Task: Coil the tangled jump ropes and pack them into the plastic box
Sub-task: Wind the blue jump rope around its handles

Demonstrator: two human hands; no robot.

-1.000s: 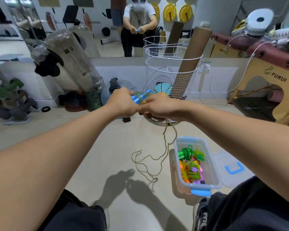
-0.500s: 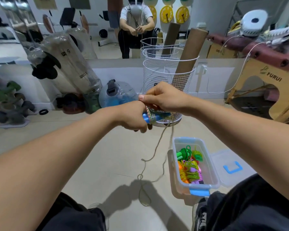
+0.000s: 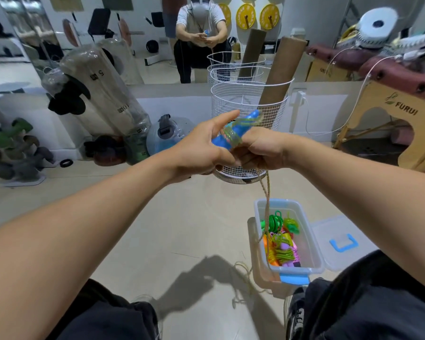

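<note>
Since half a second ago the blue handles have tipped up and toward frame centre-right, another turn of rope sits on them, and the loose tail on the floor is shorter and now trails near the box instead of mid-floor.

Head view: left hand [image 3: 201, 148] at frame centre holds the blue handles [image 3: 233, 132] low down, index finger stretched straight out toward upper right, other fingers curled under; thumb hidden. Right hand [image 3: 260, 149] just right of it, fingers curled round the rope [image 3: 267, 192] right where it leaves the handles; exact pinch point hidden. Yellow-green turns are already wound round the handles. The rope hangs straight down from the right hand, passes in front of the plastic box [image 3: 313, 244] at lower right, and ends in a small loose pile on the floor by the box's near left corner. Box holds several coiled ropes [image 3: 281, 241], green, orange, purple. Its lid [image 3: 341, 241] lies on the floor to the right.

Step, as judged: winding this rope round its handles, most of it taken up. Next calls for more turns kept tight, tail tucked, then lowering the bundle into the box.
</note>
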